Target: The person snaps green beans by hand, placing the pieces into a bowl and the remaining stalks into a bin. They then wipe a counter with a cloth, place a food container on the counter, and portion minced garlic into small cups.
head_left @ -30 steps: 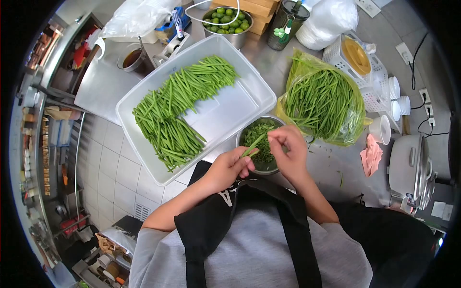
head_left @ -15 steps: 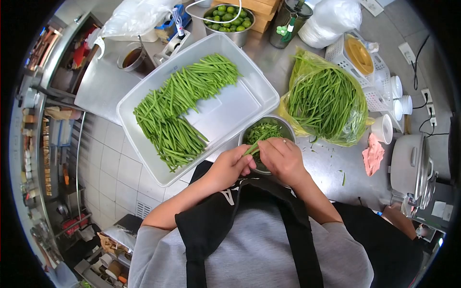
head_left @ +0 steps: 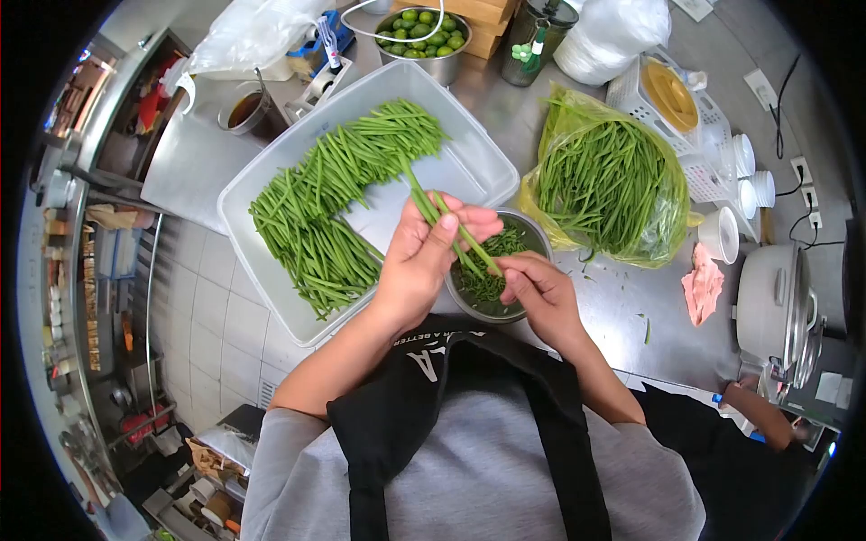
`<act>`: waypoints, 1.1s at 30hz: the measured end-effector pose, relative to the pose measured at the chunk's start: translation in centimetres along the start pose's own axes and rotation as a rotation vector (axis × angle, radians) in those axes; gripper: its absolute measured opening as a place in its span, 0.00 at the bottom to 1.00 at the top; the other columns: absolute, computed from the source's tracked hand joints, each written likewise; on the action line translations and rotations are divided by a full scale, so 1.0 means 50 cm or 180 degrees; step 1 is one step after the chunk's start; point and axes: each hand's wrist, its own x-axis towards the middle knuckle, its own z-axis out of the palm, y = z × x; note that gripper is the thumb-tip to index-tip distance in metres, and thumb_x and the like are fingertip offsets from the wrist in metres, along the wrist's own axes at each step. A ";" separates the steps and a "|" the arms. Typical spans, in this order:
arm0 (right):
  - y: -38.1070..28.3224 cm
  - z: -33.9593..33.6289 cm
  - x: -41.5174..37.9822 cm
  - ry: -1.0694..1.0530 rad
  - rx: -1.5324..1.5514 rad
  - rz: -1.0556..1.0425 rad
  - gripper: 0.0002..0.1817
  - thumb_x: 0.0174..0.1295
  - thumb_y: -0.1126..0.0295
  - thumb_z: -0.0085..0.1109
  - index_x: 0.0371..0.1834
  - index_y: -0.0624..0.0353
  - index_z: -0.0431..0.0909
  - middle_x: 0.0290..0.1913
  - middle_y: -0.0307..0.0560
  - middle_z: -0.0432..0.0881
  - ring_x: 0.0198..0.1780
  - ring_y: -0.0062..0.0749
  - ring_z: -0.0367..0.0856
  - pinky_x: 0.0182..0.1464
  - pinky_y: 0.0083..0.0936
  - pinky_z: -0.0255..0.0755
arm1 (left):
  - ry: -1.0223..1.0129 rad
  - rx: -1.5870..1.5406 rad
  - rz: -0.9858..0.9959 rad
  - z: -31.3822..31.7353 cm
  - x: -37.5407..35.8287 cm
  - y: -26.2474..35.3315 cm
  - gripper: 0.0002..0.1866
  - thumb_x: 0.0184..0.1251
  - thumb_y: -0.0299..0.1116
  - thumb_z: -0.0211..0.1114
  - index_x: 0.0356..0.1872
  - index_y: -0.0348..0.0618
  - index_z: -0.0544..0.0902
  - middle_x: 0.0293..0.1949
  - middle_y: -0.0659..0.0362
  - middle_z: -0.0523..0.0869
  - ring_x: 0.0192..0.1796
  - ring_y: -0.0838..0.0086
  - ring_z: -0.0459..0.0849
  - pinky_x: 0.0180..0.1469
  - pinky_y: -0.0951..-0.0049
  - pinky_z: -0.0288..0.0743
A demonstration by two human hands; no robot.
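Observation:
My left hand is closed around a few green beans, with its thumb pressed over them. The beans slant across the palm, their upper ends over the white plastic bin. My right hand pinches the lower end of the beans between thumb and fingers. Under the hands is a metal bowl of small green bean trimmings. Trimmed-looking green beans lie in a curved band along the bin's left side. To the right, a yellow-green plastic bag holds more long green beans.
Behind the bin stand a metal pot of limes and a jug of dark liquid. A pink cloth, a white cup and a large lidded pot are at right. Another person's arm shows at lower right.
My left hand has moved up and left, turning palm-up with the beans. My right hand has dropped slightly lower and right, uncovering the bowl. The other person's arm has shifted.

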 end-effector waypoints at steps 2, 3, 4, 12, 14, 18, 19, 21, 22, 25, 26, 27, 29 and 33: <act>0.001 0.003 -0.008 -0.0060 0.0064 0.0000 0.11 0.67 0.75 0.48 0.49 0.65 0.75 0.43 0.47 0.79 0.31 0.19 0.75 0.35 0.15 0.72 | -0.0093 0.0080 0.0176 0.006 0.009 0.005 0.07 0.74 0.30 0.45 0.49 0.42 0.65 0.49 0.45 0.77 0.53 0.61 0.78 0.60 0.62 0.68; -0.003 0.006 -0.010 -0.0072 0.0108 0.0000 0.11 0.67 0.75 0.48 0.49 0.65 0.75 0.43 0.47 0.79 0.31 0.20 0.75 0.35 0.15 0.72 | -0.0107 0.0131 0.0212 0.008 0.009 0.004 0.07 0.74 0.29 0.44 0.49 0.42 0.64 0.49 0.45 0.77 0.53 0.61 0.78 0.60 0.62 0.68; -0.005 0.008 -0.011 -0.0087 0.0156 0.0003 0.11 0.67 0.75 0.48 0.48 0.65 0.75 0.43 0.48 0.79 0.30 0.20 0.75 0.34 0.15 0.72 | -0.0116 0.0183 0.0247 0.009 0.008 0.001 0.07 0.74 0.29 0.44 0.49 0.42 0.64 0.49 0.45 0.77 0.53 0.61 0.78 0.60 0.62 0.68; 0.008 0.015 -0.011 0.0247 -0.0651 0.0011 0.08 0.65 0.76 0.47 0.43 0.66 0.75 0.36 0.45 0.80 0.29 0.19 0.75 0.30 0.15 0.71 | -0.0444 0.1291 0.0750 0.006 -0.022 -0.025 0.05 0.72 0.27 0.46 0.46 0.41 0.65 0.48 0.45 0.79 0.52 0.61 0.78 0.58 0.63 0.69; 0.029 0.014 -0.007 0.0330 -0.0544 0.0127 0.08 0.64 0.76 0.47 0.42 0.65 0.75 0.33 0.43 0.79 0.28 0.19 0.75 0.28 0.14 0.70 | -0.1273 0.1865 0.1048 -0.015 -0.040 -0.056 0.05 0.70 0.22 0.47 0.44 0.39 0.64 0.49 0.46 0.79 0.52 0.64 0.79 0.56 0.68 0.70; 0.028 0.016 0.010 0.0473 0.0562 0.0984 0.07 0.64 0.75 0.48 0.39 0.64 0.76 0.28 0.41 0.79 0.25 0.19 0.74 0.24 0.13 0.68 | -0.1513 0.1758 0.1195 -0.001 -0.057 -0.063 0.05 0.70 0.23 0.48 0.43 0.41 0.64 0.48 0.45 0.79 0.53 0.62 0.79 0.57 0.65 0.69; 0.023 0.018 0.012 0.0540 0.0808 0.1316 0.07 0.64 0.74 0.48 0.38 0.64 0.77 0.28 0.40 0.78 0.24 0.19 0.74 0.23 0.12 0.68 | -0.1305 0.1541 0.1205 0.004 -0.055 -0.057 0.05 0.71 0.25 0.47 0.44 0.41 0.63 0.47 0.44 0.79 0.54 0.59 0.78 0.58 0.61 0.68; 0.042 0.017 0.014 0.0704 0.0613 0.1327 0.07 0.64 0.74 0.49 0.37 0.63 0.77 0.25 0.39 0.77 0.20 0.17 0.71 0.23 0.13 0.66 | -0.0901 0.1105 0.1216 0.018 -0.046 -0.037 0.06 0.73 0.29 0.46 0.45 0.43 0.62 0.46 0.41 0.79 0.56 0.53 0.77 0.60 0.53 0.67; 0.048 0.017 0.015 0.0775 0.0510 0.1330 0.07 0.64 0.73 0.49 0.37 0.63 0.78 0.24 0.39 0.76 0.18 0.16 0.69 0.22 0.13 0.66 | -0.0863 0.1036 0.1270 0.020 -0.038 -0.026 0.06 0.73 0.30 0.45 0.47 0.45 0.61 0.47 0.41 0.78 0.57 0.53 0.76 0.61 0.53 0.65; 0.027 0.023 -0.005 0.0408 0.0440 0.0748 0.07 0.64 0.74 0.51 0.41 0.63 0.78 0.27 0.39 0.77 0.20 0.16 0.70 0.24 0.13 0.67 | -0.0311 0.0534 0.0895 0.007 -0.026 -0.030 0.06 0.74 0.29 0.45 0.47 0.46 0.61 0.49 0.41 0.78 0.58 0.54 0.75 0.62 0.53 0.64; 0.017 0.025 -0.008 0.0340 0.0502 0.0590 0.08 0.64 0.75 0.51 0.42 0.63 0.78 0.29 0.40 0.78 0.21 0.17 0.72 0.25 0.14 0.68 | -0.0253 0.0445 0.0776 0.006 -0.024 -0.030 0.06 0.73 0.28 0.44 0.47 0.46 0.62 0.49 0.42 0.78 0.58 0.55 0.74 0.63 0.54 0.64; 0.007 0.027 -0.009 0.0282 0.0560 0.0423 0.08 0.63 0.75 0.51 0.43 0.64 0.78 0.32 0.40 0.79 0.23 0.19 0.73 0.26 0.15 0.69 | -0.0248 0.0471 0.0780 0.006 -0.023 -0.033 0.06 0.73 0.28 0.44 0.47 0.46 0.62 0.49 0.43 0.78 0.58 0.55 0.74 0.63 0.55 0.64; -0.009 0.028 -0.014 0.0205 0.0475 0.0294 0.08 0.63 0.76 0.51 0.43 0.64 0.77 0.34 0.41 0.79 0.26 0.19 0.75 0.29 0.15 0.71 | -0.0233 0.0518 0.0788 0.006 -0.022 -0.040 0.06 0.73 0.28 0.45 0.47 0.46 0.62 0.49 0.43 0.78 0.58 0.56 0.75 0.63 0.56 0.64; -0.010 0.032 -0.015 0.0213 -0.0707 -0.0121 0.07 0.65 0.74 0.51 0.40 0.65 0.76 0.33 0.40 0.78 0.31 0.17 0.75 0.33 0.15 0.71 | -0.0319 0.0853 0.0868 0.003 -0.023 -0.046 0.05 0.73 0.28 0.44 0.47 0.46 0.61 0.49 0.43 0.78 0.58 0.55 0.75 0.62 0.55 0.65</act>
